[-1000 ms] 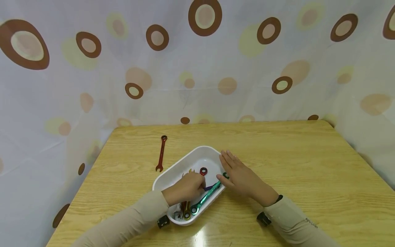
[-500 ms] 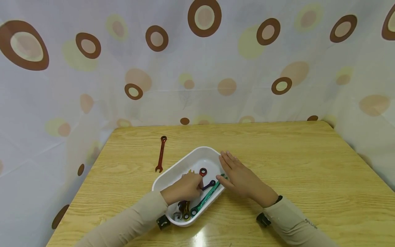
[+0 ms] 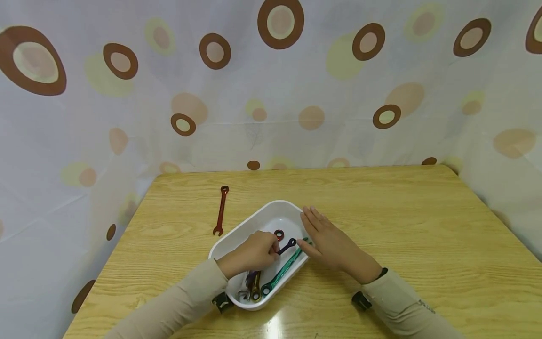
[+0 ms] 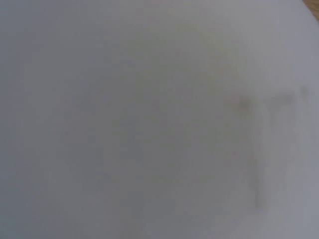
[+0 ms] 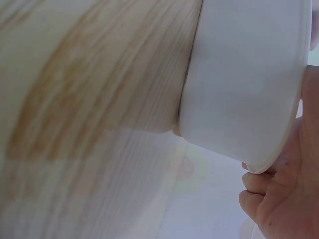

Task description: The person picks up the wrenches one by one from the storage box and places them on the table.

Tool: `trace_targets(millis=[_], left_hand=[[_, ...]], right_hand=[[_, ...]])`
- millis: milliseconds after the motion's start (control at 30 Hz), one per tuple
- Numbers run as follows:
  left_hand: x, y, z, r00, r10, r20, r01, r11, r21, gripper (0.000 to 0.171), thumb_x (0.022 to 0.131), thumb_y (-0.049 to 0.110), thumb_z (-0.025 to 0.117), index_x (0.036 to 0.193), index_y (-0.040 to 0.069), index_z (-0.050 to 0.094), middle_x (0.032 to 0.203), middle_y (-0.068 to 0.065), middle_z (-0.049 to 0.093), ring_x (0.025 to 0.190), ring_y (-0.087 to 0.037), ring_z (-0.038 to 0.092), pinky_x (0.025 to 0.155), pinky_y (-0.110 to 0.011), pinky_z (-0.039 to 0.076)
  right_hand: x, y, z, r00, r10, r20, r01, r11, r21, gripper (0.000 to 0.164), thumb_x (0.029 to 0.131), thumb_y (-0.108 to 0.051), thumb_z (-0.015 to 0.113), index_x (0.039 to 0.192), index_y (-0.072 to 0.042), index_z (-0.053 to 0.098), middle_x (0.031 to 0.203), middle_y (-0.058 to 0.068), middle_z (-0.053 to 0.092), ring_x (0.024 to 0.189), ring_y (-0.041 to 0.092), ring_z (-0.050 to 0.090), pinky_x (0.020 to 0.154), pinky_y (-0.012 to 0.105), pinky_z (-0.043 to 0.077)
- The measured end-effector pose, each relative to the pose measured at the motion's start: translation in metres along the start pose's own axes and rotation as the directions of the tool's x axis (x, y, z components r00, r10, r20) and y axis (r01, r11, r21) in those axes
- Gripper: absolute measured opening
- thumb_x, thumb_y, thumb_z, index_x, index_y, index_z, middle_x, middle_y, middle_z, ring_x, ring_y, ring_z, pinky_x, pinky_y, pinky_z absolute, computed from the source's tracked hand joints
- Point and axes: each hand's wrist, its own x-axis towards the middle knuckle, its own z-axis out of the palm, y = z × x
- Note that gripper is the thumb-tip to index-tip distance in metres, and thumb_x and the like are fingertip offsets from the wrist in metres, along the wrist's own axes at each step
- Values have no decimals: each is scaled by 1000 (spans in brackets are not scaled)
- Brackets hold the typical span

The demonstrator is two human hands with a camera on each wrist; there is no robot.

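Observation:
Inside the white tub [image 3: 230, 240], my left hand [image 3: 257, 253] pinches a small purple combination wrench [image 3: 291, 244], its ring end showing past the fingertips. My right hand [image 3: 332, 240] lies with straight fingers on the tub's right rim, its thumb over the inside near a green wrench [image 3: 288, 268]. A red wrench [image 3: 278, 234] sits behind the left hand, partly covered by it. At the near end of the tub lie a gold wrench [image 3: 256, 291] and a silver wrench [image 3: 244, 293]. The left wrist view shows only a blurred whitish surface.
A red wrench [image 3: 221, 212] lies on the wooden table [image 3: 394, 202], left of the tub. Patterned cloth [image 3: 313, 84] hangs behind the table and at its sides. In the right wrist view the tub's outer wall [image 5: 244, 74] stands on the tabletop.
The left hand has risen slightly and moved away from the tub's near end, with the purple wrench now lifted a little in its fingers. The right hand stays on the rim.

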Motion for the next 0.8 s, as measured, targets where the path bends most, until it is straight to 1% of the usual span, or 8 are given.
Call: trace_targets(millis=[100, 367, 567, 700, 800], left_hand=[[-1, 0, -1, 1000, 2, -11, -2, 1000, -12, 6, 84, 6, 69, 83, 5, 63, 70, 2, 57, 62, -8, 51, 54, -20, 44], [-4, -2, -5, 998, 5, -55, -9, 998, -58, 7, 84, 4, 68, 83, 3, 62, 70, -2, 58, 60, -11, 52, 52, -22, 44], [-7, -3, -9, 997, 6, -74, -11, 998, -69, 9, 84, 5, 69, 80, 3, 61, 68, -1, 56, 59, -12, 50, 51, -22, 42], [-10, -3, -12, 997, -1, -78, -4, 997, -74, 8, 84, 5, 68, 81, 3, 61, 70, -2, 57, 61, -11, 51, 52, -23, 43], [-13, -4, -15, 996, 12, -90, -19, 997, -77, 7, 85, 6, 68, 84, 3, 62, 72, -2, 59, 63, -11, 52, 54, -23, 44]], right_hand=[[0, 0, 0, 1000, 0, -3, 0, 1000, 5, 68, 100, -40, 46, 144, 9, 30, 153, 24, 24, 143, 39, 19, 112, 51, 23], [0, 0, 1, 1000, 13, -1, -13, 1000, 19, 70, 99, -43, 46, 145, 8, 30, 154, 23, 23, 143, 38, 18, 113, 50, 23], [0, 1, 2, 1000, 15, 4, -15, 1000, 15, 70, 99, -43, 46, 145, 7, 30, 155, 23, 22, 143, 38, 19, 113, 50, 23], [0, 1, 2, 1000, 20, 14, -21, 1000, 8, 71, 99, -44, 45, 146, 7, 29, 155, 22, 21, 144, 37, 17, 113, 49, 22], [0, 1, 1, 1000, 14, 11, -15, 1000, 9, 71, 99, -44, 45, 146, 7, 29, 155, 22, 21, 144, 37, 17, 113, 49, 22]])
